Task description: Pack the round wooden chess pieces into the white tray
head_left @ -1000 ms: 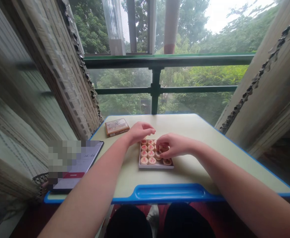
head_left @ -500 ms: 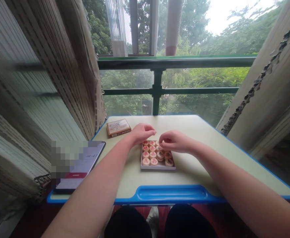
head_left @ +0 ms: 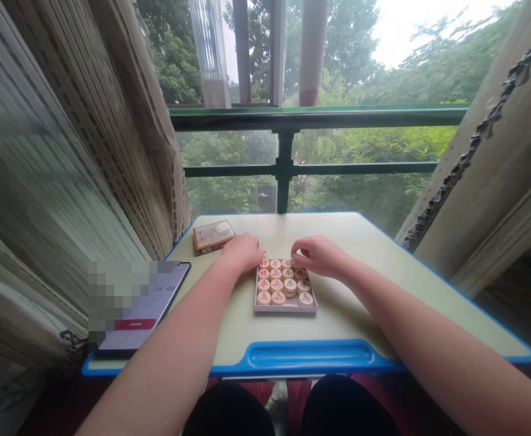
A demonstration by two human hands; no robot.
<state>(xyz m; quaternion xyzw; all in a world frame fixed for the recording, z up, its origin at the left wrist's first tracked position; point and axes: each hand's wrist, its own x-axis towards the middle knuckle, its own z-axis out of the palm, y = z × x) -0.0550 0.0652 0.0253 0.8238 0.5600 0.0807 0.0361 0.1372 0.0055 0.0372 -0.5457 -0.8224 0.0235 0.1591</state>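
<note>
A shallow white box [head_left: 286,310] on the table holds rows of round wooden Chinese chess pieces [head_left: 276,274], some marked in red and some in dark ink. One spot in its nearest row has no piece and shows the box floor. My left hand [head_left: 242,250] is at the box's far left corner, fingers bent down and closed; their tips are partly hidden. My right hand [head_left: 318,254] hovers over the far right corner with fingers curled together, covering part of the pieces there. Whatever either hand pinches is too small or hidden to make out.
A printed cardboard box [head_left: 213,236] lies at the back left, close to my left wrist. A phone [head_left: 149,309] rests on the left side of the table [head_left: 360,315]. The near blue edge has a molded groove [head_left: 310,355]. Curtains and a green railing [head_left: 283,118] surround the table.
My left hand has moved left and down to the box corner, its fingers bending from stretched to closed. My right hand stays near the far right corner. The view has shifted slightly.
</note>
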